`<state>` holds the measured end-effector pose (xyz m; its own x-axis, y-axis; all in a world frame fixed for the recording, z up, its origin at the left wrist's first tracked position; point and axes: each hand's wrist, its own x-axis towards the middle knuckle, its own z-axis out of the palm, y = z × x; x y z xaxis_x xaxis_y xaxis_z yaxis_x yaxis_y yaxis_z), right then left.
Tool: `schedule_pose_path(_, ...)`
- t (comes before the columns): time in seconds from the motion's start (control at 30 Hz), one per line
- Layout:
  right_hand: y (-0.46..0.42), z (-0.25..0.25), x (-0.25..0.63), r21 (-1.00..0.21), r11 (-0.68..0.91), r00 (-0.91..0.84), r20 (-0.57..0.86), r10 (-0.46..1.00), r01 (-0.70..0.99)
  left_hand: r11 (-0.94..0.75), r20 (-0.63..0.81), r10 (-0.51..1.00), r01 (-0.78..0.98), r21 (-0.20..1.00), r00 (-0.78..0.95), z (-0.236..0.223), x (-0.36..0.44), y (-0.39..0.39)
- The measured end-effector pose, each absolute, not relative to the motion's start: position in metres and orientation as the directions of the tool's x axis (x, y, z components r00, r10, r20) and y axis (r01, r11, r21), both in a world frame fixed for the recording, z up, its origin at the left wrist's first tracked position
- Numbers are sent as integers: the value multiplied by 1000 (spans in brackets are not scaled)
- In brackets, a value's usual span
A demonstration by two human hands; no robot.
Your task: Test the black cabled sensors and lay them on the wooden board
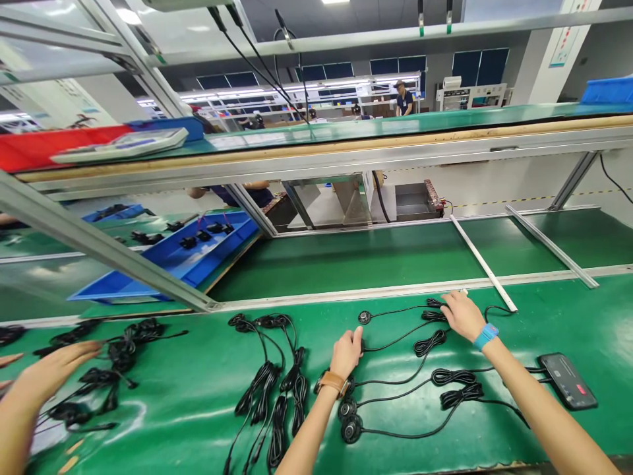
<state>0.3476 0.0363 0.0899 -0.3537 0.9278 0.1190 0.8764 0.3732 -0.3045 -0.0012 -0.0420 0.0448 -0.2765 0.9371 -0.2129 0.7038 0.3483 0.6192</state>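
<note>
My left hand (pixel 347 355), a brown-strapped watch on its wrist, is closed around the round black end of a cable, mostly hidden by the fingers. From there a thin black cable (pixel 395 343) runs right to a tied coil. My right hand (pixel 463 318), wearing a blue wristband, is closed over the tied coils of the upper cables (pixel 434 316); a small pale tip shows past its fingers. Above my left hand lies a round black cable head (pixel 364 317). Nearer me sit more round heads (pixel 351 428), their cables tied in bundles (pixel 461 394).
Tied black cables (pixel 264 389) lie left of my left arm. At far left, another person's hand (pixel 59 369) is over more cables (pixel 123 346). A black box with a screen (pixel 567 381) rests at right. Metal bars (pixel 482 264) cross the recessed belt; a shelf (pixel 346 152) spans above.
</note>
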Motion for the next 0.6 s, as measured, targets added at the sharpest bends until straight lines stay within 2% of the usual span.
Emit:
schedule_pose_path(0.1,18,78,342,-277,544,-531,128,838,792,411,-194,911,776,479,-363,44,5,-31)
schedule_pose_path(0.2,6,67,342,-277,628,-607,168,777,727,449,-127,893,829,333,-432,45,12,-22)
schedule_pose_path(0.33,-2,59,350,-280,644,-605,219,765,712,441,-74,897,871,216,-436,50,19,-20)
schedule_pose_path(0.47,-8,64,357,-322,661,-640,184,746,678,425,-31,905,896,131,-424,50,22,-23)
schedule_pose_path(0.6,3,71,357,-389,580,-560,177,810,716,429,-15,903,903,22,-429,49,24,-24)
